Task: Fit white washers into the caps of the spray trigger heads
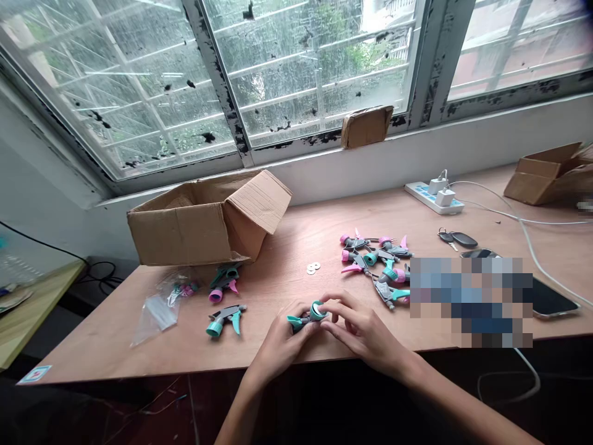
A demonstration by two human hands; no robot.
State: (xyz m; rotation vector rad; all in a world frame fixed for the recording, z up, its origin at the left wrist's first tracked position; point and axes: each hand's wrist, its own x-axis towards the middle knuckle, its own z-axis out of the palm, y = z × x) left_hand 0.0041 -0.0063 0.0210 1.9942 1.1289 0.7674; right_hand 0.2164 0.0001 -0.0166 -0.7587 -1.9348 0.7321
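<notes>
My left hand (288, 334) is closed round a teal and grey trigger sprayer head (306, 320), its teal collar (317, 313) turned upward. Something white, like a thin washer, shows inside the collar. My right hand (359, 324) has its index fingertip at the collar's mouth and its thumb against the side, fingers bent. Beyond my hands lie a few small pale washers (313, 268). To the left rests another teal sprayer head (225, 320), with a pink and teal pair (224, 284) behind it. Several more pink and teal sprayer heads (377, 259) are heaped on the right.
An opened cardboard box (180, 235) stands at the back left, a clear plastic bag (157, 312) before it. Keys (448, 238), a phone (553, 296), a power strip (433, 198) with cables and another box (532, 179) are on the right. A blurred patch hides part of the table.
</notes>
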